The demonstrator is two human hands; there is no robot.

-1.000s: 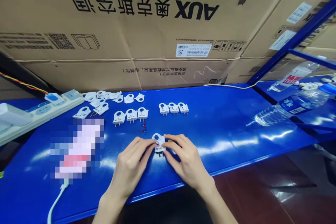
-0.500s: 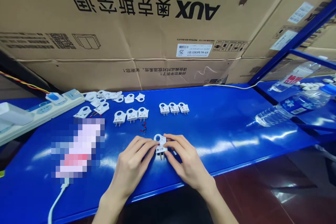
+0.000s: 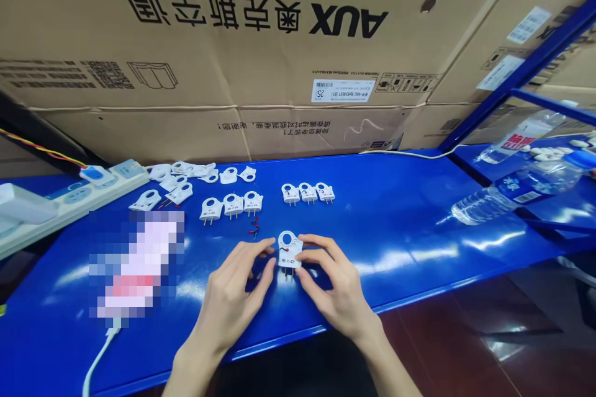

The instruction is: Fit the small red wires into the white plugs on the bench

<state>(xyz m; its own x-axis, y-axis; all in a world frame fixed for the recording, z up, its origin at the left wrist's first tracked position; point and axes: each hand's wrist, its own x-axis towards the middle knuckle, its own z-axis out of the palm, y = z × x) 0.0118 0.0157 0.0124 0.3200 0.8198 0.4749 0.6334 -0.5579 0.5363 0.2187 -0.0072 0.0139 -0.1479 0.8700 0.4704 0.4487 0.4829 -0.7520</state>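
One light, rigid white plug (image 3: 289, 250): right hand (image 3: 336, 293) is pinching its edge; left hand (image 3: 231, 302) fingers are hovering apart.

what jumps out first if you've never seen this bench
A small white plug pinched by the right hand at the front of the blue bench, left hand open beside it. Behind, rows of plugs and a huge cardboard box.

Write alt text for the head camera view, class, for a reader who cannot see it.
A person's right hand holds a small white plug upright over a blue table, with the left hand open beside it. Behind lie two rows of three plugs, a loose pile of white shells, a power strip and cardboard boxes.
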